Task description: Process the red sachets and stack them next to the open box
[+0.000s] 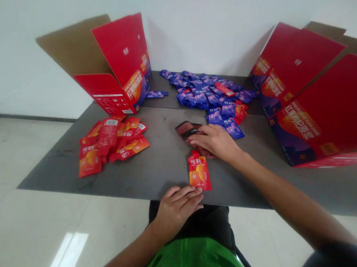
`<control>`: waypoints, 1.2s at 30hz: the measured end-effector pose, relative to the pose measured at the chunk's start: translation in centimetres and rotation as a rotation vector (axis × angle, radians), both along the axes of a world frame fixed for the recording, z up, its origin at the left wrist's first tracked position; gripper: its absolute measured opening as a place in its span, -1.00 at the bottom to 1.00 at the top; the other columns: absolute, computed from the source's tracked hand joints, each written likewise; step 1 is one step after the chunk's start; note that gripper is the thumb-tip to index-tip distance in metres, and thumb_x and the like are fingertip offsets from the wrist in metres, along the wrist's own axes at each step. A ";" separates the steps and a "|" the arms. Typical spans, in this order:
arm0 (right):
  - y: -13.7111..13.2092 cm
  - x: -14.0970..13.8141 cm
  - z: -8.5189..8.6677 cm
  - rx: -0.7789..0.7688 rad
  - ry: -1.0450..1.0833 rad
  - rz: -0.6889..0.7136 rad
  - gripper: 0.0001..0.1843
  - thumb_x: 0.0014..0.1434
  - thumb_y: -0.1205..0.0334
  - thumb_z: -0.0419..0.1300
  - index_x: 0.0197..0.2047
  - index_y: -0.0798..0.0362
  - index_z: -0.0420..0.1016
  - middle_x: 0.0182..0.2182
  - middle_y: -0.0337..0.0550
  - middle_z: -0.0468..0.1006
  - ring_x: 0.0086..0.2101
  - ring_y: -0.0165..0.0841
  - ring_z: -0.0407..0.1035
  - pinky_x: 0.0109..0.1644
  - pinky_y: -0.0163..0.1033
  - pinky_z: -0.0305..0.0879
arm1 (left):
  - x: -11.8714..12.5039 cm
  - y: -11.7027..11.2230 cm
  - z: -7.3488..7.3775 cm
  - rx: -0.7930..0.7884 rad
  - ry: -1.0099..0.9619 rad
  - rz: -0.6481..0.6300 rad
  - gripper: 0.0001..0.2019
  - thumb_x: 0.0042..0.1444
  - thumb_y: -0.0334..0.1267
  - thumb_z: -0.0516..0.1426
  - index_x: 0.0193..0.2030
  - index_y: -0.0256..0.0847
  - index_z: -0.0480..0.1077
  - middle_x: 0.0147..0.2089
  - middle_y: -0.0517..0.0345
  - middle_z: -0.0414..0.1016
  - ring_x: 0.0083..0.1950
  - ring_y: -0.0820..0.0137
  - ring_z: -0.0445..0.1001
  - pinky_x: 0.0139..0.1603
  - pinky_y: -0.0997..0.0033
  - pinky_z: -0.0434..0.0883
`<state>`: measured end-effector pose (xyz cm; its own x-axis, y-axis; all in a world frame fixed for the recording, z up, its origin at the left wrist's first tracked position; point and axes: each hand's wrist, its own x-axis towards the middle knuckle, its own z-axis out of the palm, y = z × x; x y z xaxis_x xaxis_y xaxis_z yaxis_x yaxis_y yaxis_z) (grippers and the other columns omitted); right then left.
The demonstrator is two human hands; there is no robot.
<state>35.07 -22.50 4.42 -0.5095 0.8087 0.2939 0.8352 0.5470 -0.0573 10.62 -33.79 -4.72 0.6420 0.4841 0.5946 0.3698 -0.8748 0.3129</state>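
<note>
- Sachet (199, 174), red and orange with a printed label, lies flat on the grey tabletop (144, 168), close to the table's near edge and directly in front of me, between my two hands.
- My left hand (177, 208) rests palm down at the table's edge, fingers together and stretched out, not clamped on anything; the fingertips (197, 192) touch the sachet's lower edge.
- My right hand (215, 141) reaches across the table, fingers together and extended, lying over a folded dark maroon pouch (188, 129). The pouch's exact kind is hard to tell, and it shows no clear grip.
- Red sachets (112, 139) sit in a loose heap on the table's left side, well apart from both hands.
- Blue-purple sachets (206, 91) spread across the far side of the table in a larger heap, its near edge just beyond my right hand, with a few red sachets (224, 89) mixed in.
- Open red carton (114, 65) stands at the far left corner, its brown inner flap raised against the white wall (220, 22).
- Two red cartons (309, 97) lean together at the table's right side, printed faces toward me.
- Green mesh garment (189, 259) shows on my lap below the table.
</note>
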 end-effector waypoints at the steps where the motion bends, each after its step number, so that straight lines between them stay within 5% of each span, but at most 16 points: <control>1: -1.2 -0.4 0.6 0.012 0.044 0.014 -0.68 0.45 0.00 0.11 0.09 -0.20 0.64 -0.12 -0.10 0.56 -0.16 -0.27 0.38 -0.08 -0.16 0.22 | 0.0 0.0 0.0 -0.003 -0.002 -0.003 -0.81 0.41 -0.21 0.19 0.10 -0.15 0.49 0.14 0.20 0.64 0.15 0.39 0.59 0.09 0.32 0.35; 4: -6.2 -2.0 1.4 -0.044 0.082 0.158 -0.70 0.46 0.03 0.11 0.10 -0.22 0.61 -0.15 -0.16 0.55 -0.15 -0.29 0.38 -0.08 -0.19 0.23 | 0.0 0.0 -0.1 0.002 -0.014 0.003 -0.80 0.39 -0.22 0.21 0.10 -0.15 0.49 0.08 0.23 0.67 0.12 0.38 0.60 0.07 0.31 0.35; 7: -9.0 -2.8 0.2 -0.175 0.030 0.278 -0.72 0.46 0.05 0.10 0.09 -0.19 0.59 -0.15 -0.18 0.55 -0.12 -0.30 0.37 -0.05 -0.19 0.24 | 0.0 0.0 -0.1 -0.007 -0.014 0.012 -0.83 0.38 -0.23 0.23 0.06 -0.14 0.50 0.02 0.25 0.69 0.06 0.38 0.62 0.06 0.30 0.35; 12: -4.0 -1.3 -2.6 -0.140 0.052 0.136 -0.66 0.45 -0.05 0.08 0.10 -0.23 0.61 -0.12 -0.18 0.56 -0.14 -0.31 0.38 -0.01 -0.19 0.24 | -0.1 0.0 0.0 -0.020 0.005 -0.010 -0.79 0.41 -0.23 0.19 0.12 -0.15 0.48 0.15 0.20 0.64 0.16 0.38 0.58 0.10 0.31 0.34; 15: -0.2 -0.2 -2.0 -0.084 -0.034 0.057 -0.66 0.44 -0.02 0.11 0.08 -0.19 0.65 -0.13 -0.11 0.56 -0.15 -0.27 0.38 -0.05 -0.17 0.22 | -0.1 0.1 0.1 -0.013 -0.003 -0.005 -0.81 0.41 -0.21 0.19 0.10 -0.15 0.49 0.14 0.22 0.64 0.14 0.40 0.59 0.10 0.32 0.33; 17: 0.1 0.0 -0.7 -0.018 -0.034 0.012 -0.67 0.45 0.01 0.10 0.08 -0.17 0.65 -0.14 -0.08 0.56 -0.15 -0.26 0.37 -0.08 -0.16 0.21 | 0.0 0.1 0.1 -0.011 -0.008 -0.003 -0.81 0.41 -0.20 0.19 0.10 -0.15 0.49 0.14 0.23 0.64 0.14 0.41 0.59 0.10 0.32 0.33; 21: -4.9 -1.4 1.3 0.009 0.107 0.072 -0.68 0.45 0.01 0.11 0.11 -0.19 0.62 -0.17 -0.14 0.54 -0.17 -0.31 0.38 -0.08 -0.20 0.25 | -0.1 0.1 0.0 -0.016 -0.013 -0.010 -0.79 0.40 -0.21 0.21 0.11 -0.15 0.49 0.12 0.22 0.65 0.14 0.39 0.59 0.11 0.31 0.33; 25: -9.2 -2.8 0.0 -0.157 0.079 0.212 -0.71 0.47 0.05 0.09 0.06 -0.17 0.62 -0.18 -0.18 0.55 -0.13 -0.33 0.40 -0.03 -0.23 0.28 | -0.1 0.0 0.0 -0.037 0.013 -0.007 -0.82 0.40 -0.21 0.21 0.08 -0.12 0.51 0.05 0.26 0.68 0.11 0.39 0.60 0.11 0.30 0.34; 27: -8.4 -2.7 -1.4 -0.186 0.101 0.169 -0.68 0.47 0.00 0.07 0.07 -0.20 0.63 -0.17 -0.19 0.55 -0.13 -0.34 0.41 -0.01 -0.23 0.28 | -0.2 0.1 0.0 -0.035 0.028 -0.010 -0.81 0.41 -0.21 0.20 0.09 -0.13 0.51 0.08 0.22 0.67 0.13 0.38 0.60 0.10 0.30 0.35; 31: -2.5 -1.3 -2.5 -0.147 0.045 0.050 -0.66 0.43 -0.05 0.11 0.09 -0.21 0.64 -0.14 -0.14 0.56 -0.13 -0.31 0.40 -0.01 -0.21 0.26 | -0.2 0.1 0.0 -0.022 0.031 -0.009 -0.81 0.42 -0.20 0.18 0.10 -0.13 0.50 0.16 0.20 0.63 0.16 0.38 0.59 0.10 0.31 0.35; 34: 0.4 -0.5 -1.1 -0.061 -0.040 -0.022 -0.69 0.43 0.02 0.14 0.07 -0.18 0.66 -0.17 -0.09 0.54 -0.15 -0.27 0.38 -0.06 -0.19 0.22 | -0.2 0.1 0.0 -0.022 0.015 -0.004 -0.81 0.41 -0.19 0.19 0.10 -0.12 0.50 0.16 0.23 0.63 0.15 0.40 0.59 0.10 0.31 0.34; 36: -0.3 -0.5 0.4 0.012 0.000 -0.047 -0.68 0.45 0.04 0.11 0.12 -0.19 0.63 -0.17 -0.09 0.53 -0.16 -0.27 0.37 -0.09 -0.19 0.21 | -0.2 0.1 0.0 -0.028 0.005 -0.008 -0.81 0.40 -0.20 0.20 0.10 -0.12 0.50 0.16 0.25 0.63 0.15 0.41 0.58 0.10 0.31 0.34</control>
<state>34.53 -22.83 4.79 -0.4709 0.8282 0.3037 0.8601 0.5077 -0.0508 10.45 -33.67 -4.72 0.6486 0.4959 0.5775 0.3648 -0.8684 0.3359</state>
